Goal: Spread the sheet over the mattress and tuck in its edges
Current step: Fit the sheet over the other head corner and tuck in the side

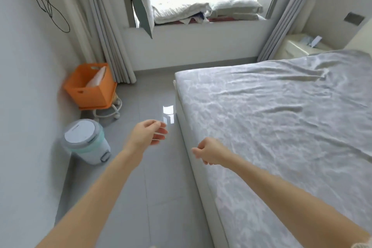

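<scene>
A bin [86, 141] and an orange crate [90, 88] are set against the left wall. This is judged to leave the strip of floor [157, 197] beside the bed free for walking.

The left hand [148, 133] is held out over that floor, just beside the bed and apart from it. It is released: the fingers are loosely extended and a little blurred, the palm is turned inward, and nothing is held. The forearm is stretched forward from the lower left.

The right hand [208, 154] is raised over the near edge of the mattress [201, 177]. Its back is turned up and its fingers are clenched loosely under it, with no cloth seen in them. Whether the edge is touched cannot be told. The arm is reached in from the lower right, across the bed's corner.

The sheet [271, 117] is spread over the top of the mattress, and its near long edge is laid along the mattress rim rather than left hanging. That side is therefore judged to be tucked, or close to it. Creases are seen further right, toward the head of the bed, so smoothing is judged to be outstanding there. Both hands are probably held forward at rim height so that the near edge can be reached.

Folded bedding [201, 11] is stacked on the sill, presumably to be kept off the bed while it is made.
</scene>
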Tool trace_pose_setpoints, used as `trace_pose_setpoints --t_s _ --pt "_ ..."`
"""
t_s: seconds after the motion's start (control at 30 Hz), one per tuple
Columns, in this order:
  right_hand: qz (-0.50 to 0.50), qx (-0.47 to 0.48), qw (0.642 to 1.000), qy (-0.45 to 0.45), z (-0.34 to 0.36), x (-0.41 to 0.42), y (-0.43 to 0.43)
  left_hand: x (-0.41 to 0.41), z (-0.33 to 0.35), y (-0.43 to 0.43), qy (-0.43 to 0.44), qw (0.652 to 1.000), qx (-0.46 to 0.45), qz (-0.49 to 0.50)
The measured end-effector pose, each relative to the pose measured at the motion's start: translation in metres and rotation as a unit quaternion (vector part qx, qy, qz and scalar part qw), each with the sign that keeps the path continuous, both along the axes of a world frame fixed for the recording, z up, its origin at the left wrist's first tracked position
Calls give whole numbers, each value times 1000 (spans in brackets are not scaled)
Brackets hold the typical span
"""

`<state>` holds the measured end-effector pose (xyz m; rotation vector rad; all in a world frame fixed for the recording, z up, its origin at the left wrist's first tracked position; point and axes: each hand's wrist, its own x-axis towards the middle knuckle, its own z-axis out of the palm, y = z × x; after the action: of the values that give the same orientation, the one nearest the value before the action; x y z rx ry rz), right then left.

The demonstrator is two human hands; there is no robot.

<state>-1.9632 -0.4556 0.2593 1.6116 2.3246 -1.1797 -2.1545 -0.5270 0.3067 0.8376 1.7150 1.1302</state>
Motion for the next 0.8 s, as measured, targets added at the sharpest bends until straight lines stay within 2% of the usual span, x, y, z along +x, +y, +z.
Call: trace_pose_setpoints --t_s 0.17,0.33,0.6,0.8 --pt "-52 14 997 53 27 -96 115 -107 50 119 33 998 50 -6" --pt "-132 4 988 79 40 -150 223 -194 80 246 40 996 48 -63" --pt "-220 22 971 90 33 -188 422 -261 83 481 77 980 42 -176" --pt "-265 -13 961 76 12 -228 591 -310 79 660 91 974 39 -205"
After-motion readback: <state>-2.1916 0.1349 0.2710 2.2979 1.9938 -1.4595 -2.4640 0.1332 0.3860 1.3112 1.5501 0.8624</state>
